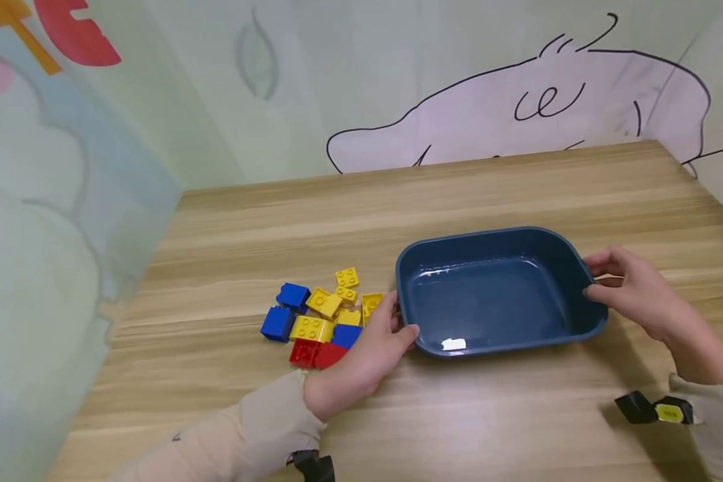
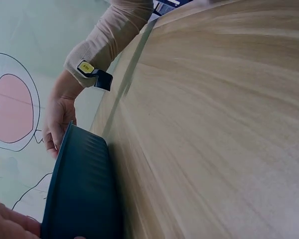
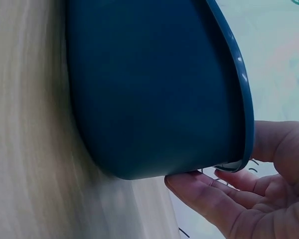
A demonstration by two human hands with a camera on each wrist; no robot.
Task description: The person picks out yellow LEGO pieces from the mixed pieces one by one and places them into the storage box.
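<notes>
A dark blue rectangular plastic basin [image 1: 488,288] with rounded corners stands on the wooden table, with nothing in it. My left hand [image 1: 370,351] grips its left rim, the thumb over the edge at the near corner and the fingers outside. At the opposite end, my right hand [image 1: 638,294] pinches the right rim. The right wrist view shows the basin's outer wall [image 3: 149,89] with fingertips [image 3: 189,191] against its side. Just left of the basin lies a loose cluster of toy building bricks: yellow [image 1: 312,329], blue [image 1: 278,323] and red [image 1: 304,353]. My left hand partly hides them.
The wood-grain table [image 1: 265,234] reaches back to a wall [image 1: 289,100] painted with cartoon figures. Another painted wall [image 1: 66,268] borders the table's left side. A black strap with a yellow label [image 1: 669,412] sits on the right sleeve.
</notes>
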